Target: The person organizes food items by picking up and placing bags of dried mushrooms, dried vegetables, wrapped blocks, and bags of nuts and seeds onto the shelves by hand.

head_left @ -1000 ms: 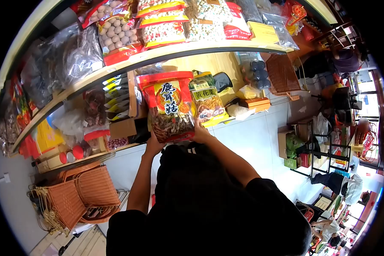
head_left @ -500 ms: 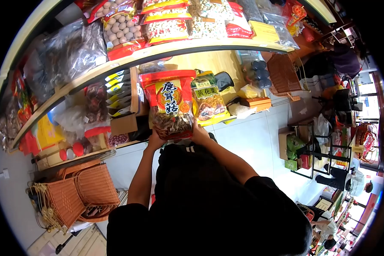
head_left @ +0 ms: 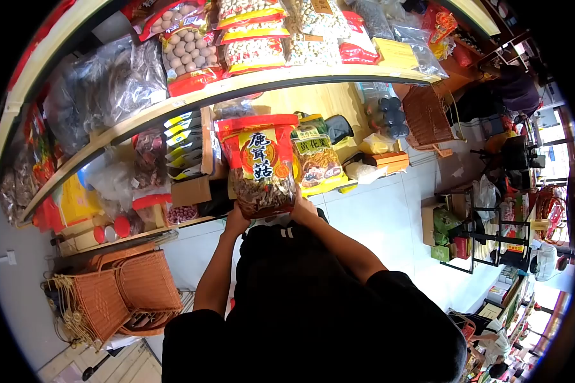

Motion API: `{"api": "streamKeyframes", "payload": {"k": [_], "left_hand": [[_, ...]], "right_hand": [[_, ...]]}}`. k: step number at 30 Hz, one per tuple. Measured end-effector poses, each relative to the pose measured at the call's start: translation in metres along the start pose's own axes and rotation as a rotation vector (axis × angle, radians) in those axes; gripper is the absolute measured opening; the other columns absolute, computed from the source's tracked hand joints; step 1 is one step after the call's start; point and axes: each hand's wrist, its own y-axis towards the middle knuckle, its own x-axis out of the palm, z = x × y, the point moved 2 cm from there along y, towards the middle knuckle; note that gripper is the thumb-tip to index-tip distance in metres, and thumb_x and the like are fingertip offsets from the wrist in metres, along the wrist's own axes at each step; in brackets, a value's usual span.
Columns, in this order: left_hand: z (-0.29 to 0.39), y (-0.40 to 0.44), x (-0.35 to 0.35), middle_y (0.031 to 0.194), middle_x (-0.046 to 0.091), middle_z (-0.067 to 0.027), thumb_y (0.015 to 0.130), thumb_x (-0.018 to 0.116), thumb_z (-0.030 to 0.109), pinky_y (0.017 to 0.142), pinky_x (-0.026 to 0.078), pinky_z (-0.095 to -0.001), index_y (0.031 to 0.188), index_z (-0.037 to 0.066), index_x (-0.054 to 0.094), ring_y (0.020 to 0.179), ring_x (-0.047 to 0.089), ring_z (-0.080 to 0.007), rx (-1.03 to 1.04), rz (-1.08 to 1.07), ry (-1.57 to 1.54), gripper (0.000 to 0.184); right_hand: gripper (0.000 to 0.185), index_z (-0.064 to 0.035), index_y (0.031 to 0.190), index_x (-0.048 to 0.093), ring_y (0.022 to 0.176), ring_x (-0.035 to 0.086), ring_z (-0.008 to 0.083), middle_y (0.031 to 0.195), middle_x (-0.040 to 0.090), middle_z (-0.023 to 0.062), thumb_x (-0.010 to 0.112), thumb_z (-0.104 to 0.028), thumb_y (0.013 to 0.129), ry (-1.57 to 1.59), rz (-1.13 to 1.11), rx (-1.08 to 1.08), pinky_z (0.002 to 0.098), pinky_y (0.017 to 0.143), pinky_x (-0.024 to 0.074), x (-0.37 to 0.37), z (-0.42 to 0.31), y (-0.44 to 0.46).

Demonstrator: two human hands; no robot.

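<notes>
Between my hands stands a red and clear bag of dried mushrooms (head_left: 262,167), its printed front towards me. My left hand (head_left: 237,220) grips its lower left side, and my right hand (head_left: 304,209) grips the lower right; the bag hides some of the fingers. Just right of it, a yellow-green bag of dried daylily (head_left: 317,156) leans on the lower shelf. To the left is a cardboard box (head_left: 193,190) of dark packets with yellow and white labels (head_left: 183,143).
The upper shelf (head_left: 249,79) curves across above my hands, loaded with bags of nuts (head_left: 189,52) and white dried goods (head_left: 255,54). Wicker baskets (head_left: 118,290) stand at lower left. A black rack (head_left: 473,236) with goods is on the right, near people in the background.
The mushroom bag and both hands have shifted slightly down and to the right in view. The shelves have also moved a little lower in view. Both hands keep their hold.
</notes>
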Motion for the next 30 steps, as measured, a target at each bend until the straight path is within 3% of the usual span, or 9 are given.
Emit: {"api": "streamKeyframes", "payload": {"k": [7, 9, 11, 14, 16, 19, 20, 23, 30], "left_hand": [[-0.016, 0.004, 0.002, 0.107, 0.061, -0.0263, 0.069, 0.069, 0.012, 0.083, 0.049, -0.0427, 0.125, -0.002, 0.036, 0.1, 0.06, -0.0423, 0.01, 0.036, -0.001, 0.066], [-0.017, 0.006, -0.007, 0.118, 0.057, -0.0188, 0.065, 0.077, 0.016, 0.089, 0.048, -0.0401, 0.128, 0.0, 0.034, 0.11, 0.058, -0.0331, 0.08, -0.091, -0.113, 0.078], [-0.027, 0.023, -0.01, 0.126, 0.051, -0.0131, 0.064, 0.08, 0.013, 0.093, 0.047, -0.0375, 0.135, 0.001, 0.029, 0.114, 0.054, -0.0259, 0.041, -0.255, -0.315, 0.089], [-0.006, 0.023, -0.036, 0.131, 0.046, -0.015, 0.076, 0.074, 0.021, 0.098, 0.041, -0.0384, 0.144, 0.004, 0.019, 0.118, 0.049, -0.0255, -0.074, -0.247, -0.819, 0.089], [-0.006, 0.037, -0.035, 0.134, 0.044, -0.0157, 0.079, 0.071, 0.028, 0.1, 0.038, -0.0391, 0.146, 0.005, 0.016, 0.122, 0.046, -0.0254, -0.068, -0.126, -0.817, 0.089], [0.007, 0.046, -0.035, 0.14, 0.039, -0.017, 0.086, 0.063, 0.042, 0.106, 0.031, -0.0397, 0.149, 0.006, 0.007, 0.132, 0.035, -0.0253, -0.112, -0.046, -0.839, 0.092], [0.012, 0.051, -0.031, 0.139, 0.04, -0.0149, 0.087, 0.063, 0.041, 0.107, 0.03, -0.0378, 0.147, 0.005, 0.015, 0.13, 0.037, -0.0239, -0.094, 0.025, -0.931, 0.085], [0.004, 0.075, -0.019, 0.141, 0.039, -0.0122, 0.089, 0.061, 0.04, 0.107, 0.028, -0.0352, 0.146, 0.003, 0.023, 0.13, 0.037, -0.0218, -0.068, 0.083, -1.065, 0.078], [0.031, 0.07, -0.023, 0.15, 0.031, -0.0077, 0.092, 0.057, 0.033, 0.109, 0.026, -0.0328, 0.148, 0.006, 0.021, 0.136, 0.03, -0.0178, 0.023, 0.064, -1.146, 0.073]], "right_hand": [[0.107, -0.0095, 0.148, -0.002, 0.102, 0.061, 0.04, 0.109, 0.06, 0.0284, 0.071, -0.037, 0.075, 0.022, -0.183, 0.084, 0.046, 0.084, 0.0497, -0.008, -0.001, -0.001], [0.117, -0.0024, 0.146, -0.001, 0.112, 0.057, 0.0374, 0.119, 0.056, 0.0275, 0.08, -0.036, 0.069, 0.206, -0.012, -0.233, 0.0412, 0.093, 0.0473, 0.001, 0.014, 0.008], [0.121, -0.0005, 0.146, -0.002, 0.119, 0.051, 0.0343, 0.127, 0.05, 0.0259, 0.083, -0.034, 0.066, 0.404, -0.148, -0.245, 0.0397, 0.097, 0.0442, -0.035, -0.002, -0.003], [0.126, 0.0006, 0.146, -0.003, 0.129, 0.041, 0.031, 0.139, 0.038, 0.0245, 0.086, -0.036, 0.064, 0.692, -0.238, -0.265, 0.0391, 0.104, 0.0387, -0.055, -0.015, 0.005], [0.127, -0.0001, 0.146, -0.003, 0.131, 0.037, 0.0308, 0.143, 0.032, 0.0247, 0.085, -0.04, 0.064, 0.781, -0.182, -0.277, 0.0398, 0.106, 0.0364, -0.052, -0.01, 0.022], [0.115, 0.0084, 0.143, 0.009, 0.13, 0.038, 0.03, 0.139, 0.038, 0.0257, 0.08, -0.047, 0.071, 0.766, 0.038, -0.24, 0.0359, 0.106, 0.0334, -0.025, 0.006, 0.057], [0.1, 0.0052, 0.144, 0.012, 0.128, 0.039, 0.029, 0.138, 0.038, 0.0209, 0.076, -0.036, 0.079, 0.736, 0.001, -0.14, 0.0377, 0.105, 0.0334, -0.029, 0.003, 0.051], [0.106, 0.0068, 0.143, 0.013, 0.126, 0.042, 0.028, 0.136, 0.041, 0.0234, 0.077, -0.044, 0.075, 0.925, 0.109, -0.14, 0.0352, 0.104, 0.0351, -0.017, -0.011, 0.06], [0.079, 0.0002, 0.145, 0.01, 0.119, 0.047, 0.0189, 0.132, 0.046, 0.0136, 0.062, -0.028, 0.092, 1.206, -0.093, -0.203, 0.0306, 0.096, 0.0414, -0.013, -0.031, 0.052]]}}
